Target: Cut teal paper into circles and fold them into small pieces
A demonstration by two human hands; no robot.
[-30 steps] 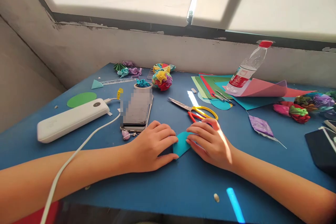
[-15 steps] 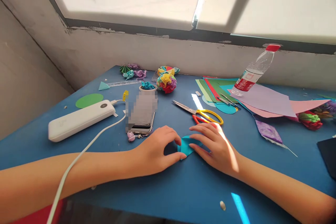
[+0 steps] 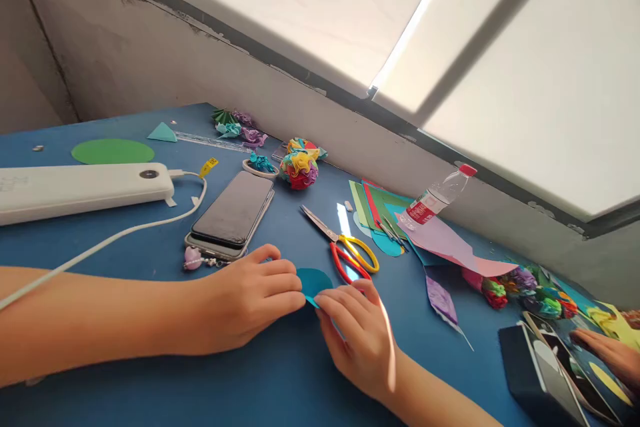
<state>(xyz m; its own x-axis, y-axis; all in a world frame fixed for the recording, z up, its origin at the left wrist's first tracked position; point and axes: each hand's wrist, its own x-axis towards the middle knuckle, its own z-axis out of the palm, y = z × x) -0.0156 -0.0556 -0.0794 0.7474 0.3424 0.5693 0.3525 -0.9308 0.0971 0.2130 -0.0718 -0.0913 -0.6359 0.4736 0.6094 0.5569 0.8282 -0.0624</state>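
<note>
Blue table (image 3: 280,387) carries both hands near its front edge; left hand (image 3: 250,300) and right hand (image 3: 357,333) pinch teal paper piece (image 3: 313,280); scissors (image 3: 345,250) just beyond.

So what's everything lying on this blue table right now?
table: one, blue, under everything
teal paper piece: one, teal, between both hands
scissors: one, yellow and red handles, beyond the paper
phone: one, dark, left of the scissors
power bank: one, white, far left
paper circle: one, green, behind the power bank
paper ball: one, multicoloured, near the wall
paper sheets: several, green, red, pink, right of scissors
water bottle: one, clear, red cap, on the sheets
co-worker's hand: one, bare, right edge
left hand: one, fingertips holding the teal paper piece
right hand: one, fingertips holding the teal paper piece
</note>
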